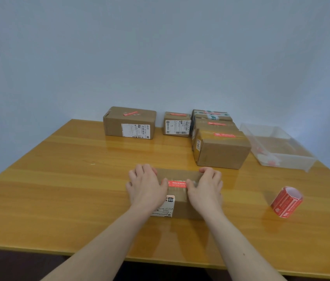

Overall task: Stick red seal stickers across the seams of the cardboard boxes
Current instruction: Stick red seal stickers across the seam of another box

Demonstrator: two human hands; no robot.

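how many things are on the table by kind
cardboard boxes: 6, one under both hands, five at the back
sticker roll: 1
clear plastic tray: 1
total: 8

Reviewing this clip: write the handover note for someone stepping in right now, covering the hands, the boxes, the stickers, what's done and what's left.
Left hand and right hand: fingers flat, pressing the red sticker onto the near box.
Sticker roll: on the table, to the right.
Done: five boxes at the back, e.g. far-left box, each show a red sticker on top.
Left: finish smoothing this sticker; no unsealed box is visible.
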